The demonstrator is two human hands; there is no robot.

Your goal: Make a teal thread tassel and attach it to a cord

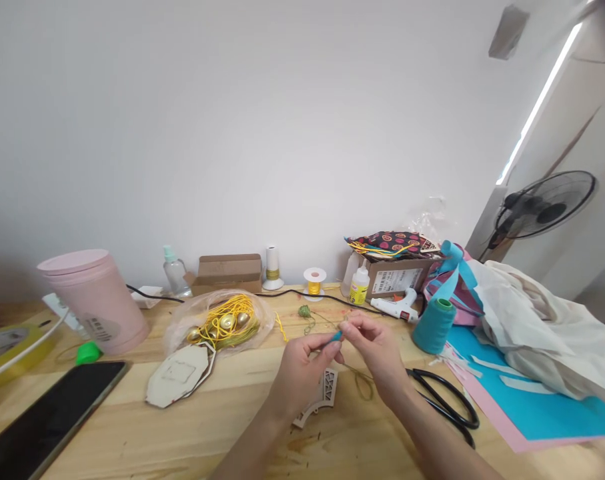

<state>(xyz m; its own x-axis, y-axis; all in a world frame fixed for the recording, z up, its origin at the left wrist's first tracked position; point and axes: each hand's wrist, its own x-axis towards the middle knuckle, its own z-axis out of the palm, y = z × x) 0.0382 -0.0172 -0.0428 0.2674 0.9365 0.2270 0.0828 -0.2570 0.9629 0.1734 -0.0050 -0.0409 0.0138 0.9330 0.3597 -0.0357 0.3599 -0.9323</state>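
Observation:
Both hands meet above the wooden table. My left hand is closed, its thumb and finger pinching a small blue piece. Right beside it, my right hand is also pinched closed at the piece's other side; what its fingertips hold is too small to make out. A thin olive cord hangs in a loop below the hands and runs back toward a small green ball of cord. Under my left hand lies a curved, fretted wooden piece, partly hidden by the hand.
Black scissors lie right of my right hand, near a teal thread cone and blue sheet. Behind stand a glue bottle and glue gun. Leftward are a bag of yellow cords, octagonal pieces, phone and pink tumbler.

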